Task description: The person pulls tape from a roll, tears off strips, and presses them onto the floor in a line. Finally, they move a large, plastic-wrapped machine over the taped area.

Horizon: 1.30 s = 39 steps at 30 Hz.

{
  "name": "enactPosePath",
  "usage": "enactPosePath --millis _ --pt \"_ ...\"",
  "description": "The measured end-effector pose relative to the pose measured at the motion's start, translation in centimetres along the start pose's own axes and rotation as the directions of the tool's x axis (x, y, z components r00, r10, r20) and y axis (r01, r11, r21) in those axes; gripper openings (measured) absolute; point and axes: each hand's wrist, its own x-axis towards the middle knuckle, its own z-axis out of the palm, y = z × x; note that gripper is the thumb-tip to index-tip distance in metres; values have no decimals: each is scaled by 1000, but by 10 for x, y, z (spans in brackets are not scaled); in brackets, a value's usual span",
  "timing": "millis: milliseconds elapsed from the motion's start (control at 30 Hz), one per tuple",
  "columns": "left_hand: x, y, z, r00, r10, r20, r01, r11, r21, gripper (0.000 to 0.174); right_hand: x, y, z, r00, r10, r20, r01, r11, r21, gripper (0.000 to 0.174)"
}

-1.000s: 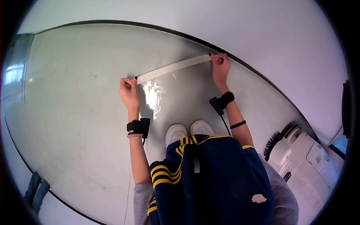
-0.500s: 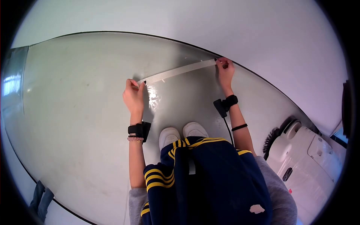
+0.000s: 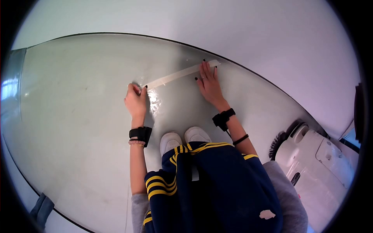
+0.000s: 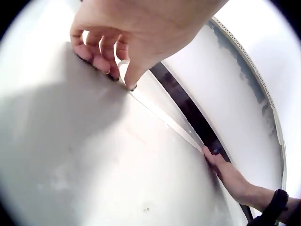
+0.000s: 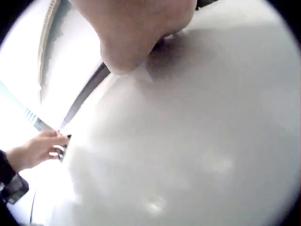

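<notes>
A long pale strip of tape runs slantwise along the shiny floor near the wall's dark base edge. Its left end is pinched between thumb and fingers of my left hand, and in the left wrist view a bit of the strip loops up at the pinch. My right hand lies over the strip toward its right end, fingers straight and spread, fingertips on the tape. Beyond them the tape's far end shows. The right wrist view mostly hides the tape behind my right hand.
To my right stands a white machine with a dark round brush. A white wall rises along the floor's far side. White shoes are planted below the tape. Blue-grey trouser legs show at the lower left.
My right hand has let go of the tape's right end, moved left and flattened its fingers onto the strip. My left hand still pinches the left end.
</notes>
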Motion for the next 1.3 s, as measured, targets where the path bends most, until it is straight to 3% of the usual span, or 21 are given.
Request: enactPosePath --millis 33,100,133,167,200,233,300,333,367,433,567,633,667,733,867,933,1033,1133,1200,1300 --pt "1 -4 2 999 31 -34 -31 999 -9 31 2 4 -3 1000 -3 -4 3 1000 -5 44" --pt "-1 -1 1 995 72 -64 -73 997 -10 31 4 15 -8 1000 10 18 -14 970 244 35" --pt "0 0 -1 998 51 -44 -52 999 -10 31 6 21 -11 1000 5 14 -9 970 242 35" --pt "-2 -1 -3 999 22 -26 -22 1000 -7 31 8 28 -14 975 170 -146 -120 947 297 30" --pt "-4 -2 -3 999 13 -29 -13 1000 -4 31 8 34 -16 897 337 -286 -220 902 372 25" --pt "-3 -2 -3 1000 1 -17 -2 999 -33 29 9 38 -17 898 337 -281 -220 900 376 25" --pt "-3 -6 -2 1000 -4 -3 4 998 -63 27 14 48 -17 826 533 -183 -447 817 364 17" --pt "-3 -7 0 1000 -2 -12 1 999 -40 28 15 56 -6 846 470 -251 -354 849 392 18" --pt "-3 -8 1 1000 0 -22 0 1000 -17 28 18 58 -4 846 468 -255 -353 850 391 18" --pt "-2 -11 3 999 2 -32 -4 999 -53 27 21 62 0 886 421 -195 -303 843 444 18" --pt "-2 -11 3 996 -80 -28 72 976 -206 24 29 25 -27 849 474 -232 -291 787 543 14" --pt "-2 -14 4 996 -81 -47 67 967 -245 23 30 9 -38 870 455 -189 -123 572 811 12" --pt "-1 -12 4 995 -76 -71 53 956 -287 23 35 7 -40 869 459 -186 -130 573 809 12" --pt "1 -14 -4 988 -114 -102 73 939 -336 22 43 12 -42 770 613 -175 -194 486 852 11" --pt "-2 -25 -5 983 -155 -95 112 926 -359 20 45 37 -13 800 594 -87 -289 508 811 24" --pt "-2 -28 -6 983 -160 -85 123 934 -335 20 48 41 1 806 586 -80 -363 598 715 29" --pt "-2 -25 -7 983 -171 -70 138 931 -337 20 57 41 19 813 580 -52 -410 633 657 35" --pt "-3 -29 -3 981 -189 -49 168 944 -285 20 67 36 36 863 491 -119 -338 735 588 43" --pt "-3 -30 -2 988 -133 -76 99 932 -348 21 74 30 38 858 499 -123 -352 746 565 46" --pt "-6 -31 -1 986 -164 -41 142 934 -327 21 78 25 47 843 507 -179 -350 770 533 53"
